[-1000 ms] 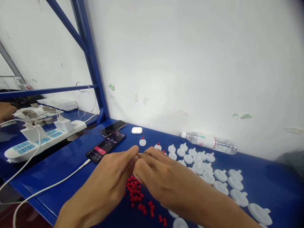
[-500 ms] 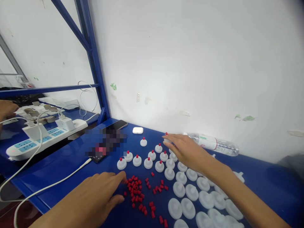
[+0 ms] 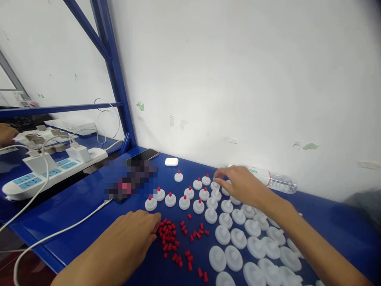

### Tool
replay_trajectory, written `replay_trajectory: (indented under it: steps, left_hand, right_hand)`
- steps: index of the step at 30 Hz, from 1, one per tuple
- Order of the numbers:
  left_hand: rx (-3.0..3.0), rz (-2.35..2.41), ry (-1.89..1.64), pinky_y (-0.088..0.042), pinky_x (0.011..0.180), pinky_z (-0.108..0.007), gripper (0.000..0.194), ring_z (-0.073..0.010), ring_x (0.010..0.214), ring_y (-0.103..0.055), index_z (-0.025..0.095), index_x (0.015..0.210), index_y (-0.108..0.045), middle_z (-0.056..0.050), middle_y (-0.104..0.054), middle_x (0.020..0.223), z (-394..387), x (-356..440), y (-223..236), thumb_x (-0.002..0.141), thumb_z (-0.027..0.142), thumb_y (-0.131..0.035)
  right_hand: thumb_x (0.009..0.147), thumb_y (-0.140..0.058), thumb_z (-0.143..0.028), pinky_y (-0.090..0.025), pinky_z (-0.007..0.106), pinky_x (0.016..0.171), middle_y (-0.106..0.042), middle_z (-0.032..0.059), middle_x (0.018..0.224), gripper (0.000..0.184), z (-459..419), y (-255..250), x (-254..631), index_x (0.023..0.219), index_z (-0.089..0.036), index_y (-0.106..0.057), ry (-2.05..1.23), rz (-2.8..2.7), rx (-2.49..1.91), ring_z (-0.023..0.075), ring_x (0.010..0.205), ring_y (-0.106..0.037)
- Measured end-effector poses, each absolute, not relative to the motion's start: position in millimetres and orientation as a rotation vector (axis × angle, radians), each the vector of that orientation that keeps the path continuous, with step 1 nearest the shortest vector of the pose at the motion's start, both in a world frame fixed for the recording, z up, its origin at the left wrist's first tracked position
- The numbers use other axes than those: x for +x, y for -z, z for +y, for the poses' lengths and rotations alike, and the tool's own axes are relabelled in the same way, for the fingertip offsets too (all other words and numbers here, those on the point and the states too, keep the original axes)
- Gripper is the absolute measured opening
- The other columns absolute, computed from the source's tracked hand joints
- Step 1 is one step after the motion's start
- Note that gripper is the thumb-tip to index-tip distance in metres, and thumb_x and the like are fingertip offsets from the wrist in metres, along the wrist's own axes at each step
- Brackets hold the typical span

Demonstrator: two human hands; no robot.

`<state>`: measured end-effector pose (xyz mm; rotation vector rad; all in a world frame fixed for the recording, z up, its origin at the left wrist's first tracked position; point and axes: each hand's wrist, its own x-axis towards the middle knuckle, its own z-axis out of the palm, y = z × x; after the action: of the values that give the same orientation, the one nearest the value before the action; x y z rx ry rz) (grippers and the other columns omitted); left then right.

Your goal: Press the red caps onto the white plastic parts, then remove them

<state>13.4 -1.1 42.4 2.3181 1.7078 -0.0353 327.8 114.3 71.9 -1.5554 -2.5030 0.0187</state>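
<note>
My left hand [image 3: 127, 236] is low over the blue tabletop. Its fingers are drawn together at the left edge of a loose heap of small red caps [image 3: 169, 234]; anything between the fingertips is hidden. My right hand [image 3: 242, 183] reaches in from the right. Its thumb and forefinger close at the top of an uncapped white disc with a nozzle [image 3: 215, 186], which rests on the table. Just left of those fingertips stands a white disc with a red cap on its nozzle [image 3: 206, 180]. Several more capped discs [image 3: 184, 202] stand nearby, and many uncapped discs [image 3: 222, 234] lie under my right arm.
A clear plastic bottle [image 3: 281, 182] lies along the wall. A white case [image 3: 171, 161] and a phone [image 3: 149, 154] are at the back left. White cables run past a power strip [image 3: 44, 178]. A blue frame post [image 3: 119, 79] rises at left; another person's hand [image 3: 6, 134] shows beyond.
My right hand has left a capped disc and moved slightly right to the neighbouring uncapped one. My left thumb and fingers have come together beside the red caps. The view has shifted slightly.
</note>
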Motion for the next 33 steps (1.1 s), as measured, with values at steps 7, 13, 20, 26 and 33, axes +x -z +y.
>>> replay_trajectory:
  steps: [7, 13, 20, 26, 33]
  left_hand:
    - [2.381, 1.752, -0.014, -0.048, 0.081, -0.042, 0.032, -0.0278, 0.091, -0.072, 0.029, 0.108, -0.07, -0.006, -0.075, 0.103, 0.9, 20.9, -56.3, 0.101, 0.028, -0.039]
    - [2.367, 1.76, -0.228, -0.043, 0.073, -0.036, 0.04, -0.0238, 0.082, -0.071, 0.027, 0.088, -0.065, -0.002, -0.074, 0.089, 7.9, 36.2, -79.6, 0.108, 0.035, -0.031]
    - [2.303, 1.709, -0.78, -0.045, 0.066, -0.029, 0.015, -0.017, 0.075, -0.069, 0.031, 0.1, -0.069, 0.006, -0.074, 0.088, 19.1, 39.0, -78.6, 0.1, 0.043, -0.06]
    - [2.388, 1.494, -1.099, -0.046, 0.062, -0.022, 0.002, -0.01, 0.067, -0.068, 0.03, 0.096, -0.072, 0.011, -0.075, 0.081, 18.0, 46.5, -80.6, 0.094, 0.029, -0.071]
    - [2.421, 1.398, -1.093, -0.047, 0.062, -0.019, 0.008, -0.0085, 0.069, -0.07, 0.029, 0.094, -0.071, 0.012, -0.076, 0.083, 12.8, 50.7, -79.4, 0.092, 0.022, -0.072]
  right_hand:
    - [0.097, -0.06, -0.023, -0.047, 0.036, 0.08, -0.079, 0.0082, 0.098, 0.011, 118.3, -61.7, 329.5, 0.098, -0.021, -0.071, -0.102, -2.495, -1.583, 0.0273, 0.093, -0.072]
    - [0.106, -0.041, -0.039, -0.048, 0.031, 0.073, -0.075, 0.0041, 0.101, 0.023, 105.3, -86.5, 329.9, 0.106, -0.025, -0.058, -0.29, -2.363, -1.502, 0.0205, 0.089, -0.069]
    - [0.102, -0.055, -0.051, -0.048, 0.035, 0.08, -0.071, 0.0009, 0.108, 0.025, 62.4, -117.6, 295.1, 0.115, -0.032, -0.062, -0.544, -2.444, -1.201, 0.0224, 0.101, -0.064]
    - [0.096, -0.069, -0.048, -0.047, 0.035, 0.076, -0.07, 0.0004, 0.096, 0.03, 45.8, -115.6, 274.8, 0.113, -0.028, -0.058, -0.356, -2.602, -1.026, 0.023, 0.091, -0.065]
    - [0.092, -0.077, -0.039, -0.047, 0.034, 0.074, -0.072, 0.0008, 0.095, 0.034, 43.7, -113.9, 269.4, 0.115, -0.024, -0.056, -0.183, -2.609, -0.922, 0.0233, 0.086, -0.068]
